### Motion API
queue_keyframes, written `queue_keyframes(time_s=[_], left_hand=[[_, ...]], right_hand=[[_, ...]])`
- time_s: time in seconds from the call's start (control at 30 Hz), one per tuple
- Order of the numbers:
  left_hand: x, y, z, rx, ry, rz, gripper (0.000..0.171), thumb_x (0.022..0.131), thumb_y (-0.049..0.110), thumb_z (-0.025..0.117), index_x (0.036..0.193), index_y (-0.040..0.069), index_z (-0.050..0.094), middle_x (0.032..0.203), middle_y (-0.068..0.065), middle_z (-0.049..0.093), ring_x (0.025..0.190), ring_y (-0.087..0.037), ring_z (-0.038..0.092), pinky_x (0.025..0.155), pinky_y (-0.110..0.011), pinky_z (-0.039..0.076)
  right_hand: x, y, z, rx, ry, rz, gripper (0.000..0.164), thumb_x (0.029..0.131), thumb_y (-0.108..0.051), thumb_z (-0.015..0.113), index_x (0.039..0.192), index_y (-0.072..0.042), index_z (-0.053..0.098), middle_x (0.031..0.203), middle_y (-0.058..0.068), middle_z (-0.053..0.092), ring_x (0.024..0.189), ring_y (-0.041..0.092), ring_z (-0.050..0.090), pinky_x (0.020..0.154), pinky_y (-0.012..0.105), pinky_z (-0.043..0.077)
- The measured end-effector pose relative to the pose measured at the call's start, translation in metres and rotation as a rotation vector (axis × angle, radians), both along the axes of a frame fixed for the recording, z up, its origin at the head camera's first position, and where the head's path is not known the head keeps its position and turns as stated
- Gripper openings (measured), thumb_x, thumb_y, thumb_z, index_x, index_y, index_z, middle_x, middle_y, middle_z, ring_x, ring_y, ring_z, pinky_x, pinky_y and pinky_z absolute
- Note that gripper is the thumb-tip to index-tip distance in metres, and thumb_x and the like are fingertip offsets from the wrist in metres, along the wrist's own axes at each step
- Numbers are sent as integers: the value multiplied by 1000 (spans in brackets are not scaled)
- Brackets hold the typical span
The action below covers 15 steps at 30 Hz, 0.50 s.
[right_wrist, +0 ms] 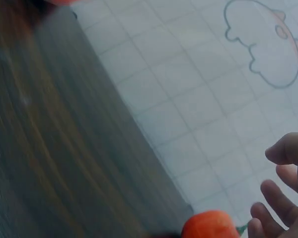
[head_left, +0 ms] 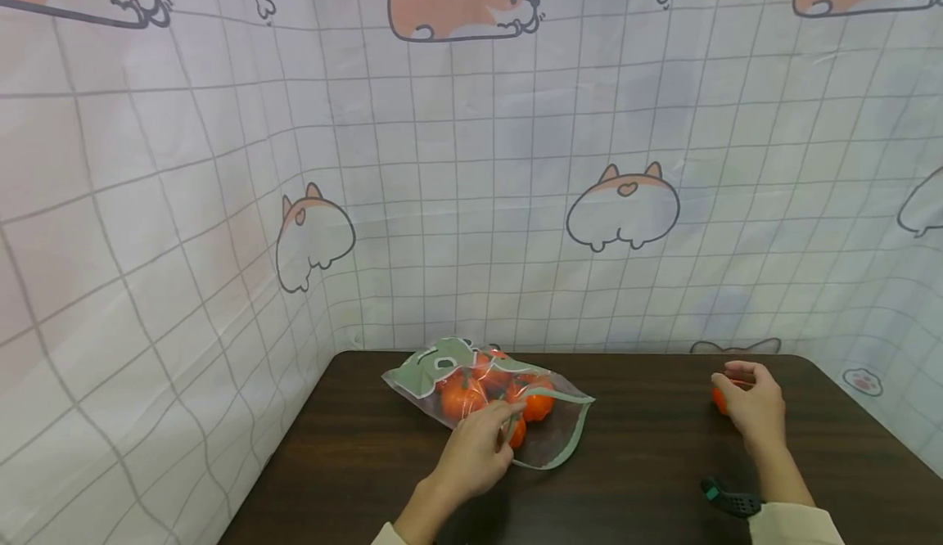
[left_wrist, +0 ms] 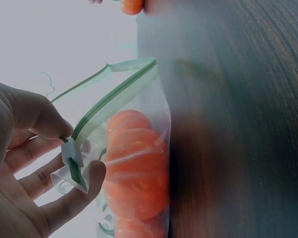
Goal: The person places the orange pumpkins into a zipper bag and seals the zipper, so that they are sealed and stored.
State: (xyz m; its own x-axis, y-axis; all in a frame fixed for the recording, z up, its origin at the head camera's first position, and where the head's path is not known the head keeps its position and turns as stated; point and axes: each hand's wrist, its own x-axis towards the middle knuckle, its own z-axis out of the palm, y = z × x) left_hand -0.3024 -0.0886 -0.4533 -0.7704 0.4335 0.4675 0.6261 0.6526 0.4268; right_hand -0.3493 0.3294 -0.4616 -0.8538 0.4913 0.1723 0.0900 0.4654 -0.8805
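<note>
4 fruits (head_left: 462, 399) in 1 bag (head_left: 427, 371) L fingers (left_wrist: 69, 208) pinch, 1 fruit (right_wrist: 208, 227), R fingers (right_wrist: 279, 201) loose

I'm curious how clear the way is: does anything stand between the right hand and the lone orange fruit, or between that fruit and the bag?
Nothing visible does. The right hand is beside the orange fruit, and only bare tabletop shows from there to the zip bag. The left hand holds the bag's near edge.

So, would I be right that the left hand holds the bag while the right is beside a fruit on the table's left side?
Not quite: the head view shows that fruit on the right side of the table, not left.
</note>
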Motion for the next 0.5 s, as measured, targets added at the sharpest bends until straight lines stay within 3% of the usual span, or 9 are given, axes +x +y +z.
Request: queue_keyframes(time_s=[0.1,0.2,0.37,0.5], left_hand=[[0,0,-1,0,6,4,57,77,-3,68,132,10,68,87,3,60,69,-4,43,64,-21,37],[0,-1,-1,3,7,3,57,77,-3,68,132,10,68,86,3,60,69,-4,44,64,-21,37],[0,-1,-1,6,6,-3,57,77,-3,68,133,10,68,86,2,60,69,-4,43,63,-21,37],[0,0,-1,8,-2,-7,57,77,-4,68,133,10,68,87,3,60,69,-3,43,63,-21,37]], right_hand=[[0,7,-4,2,6,-43,54,98,-33,60,139,1,50,141,27,49,124,40,46,84,38,43],[1,15,-10,-26,-9,-75,61,97,-33,62,143,4,45,146,33,38,133,50,32,90,52,38],[3,25,-18,-123,-55,-94,78,96,-38,63,150,7,30,151,39,20,143,57,10,107,68,29],[5,29,-20,-125,-74,-68,84,96,-36,63,157,4,22,157,41,9,146,60,-2,115,74,17]])
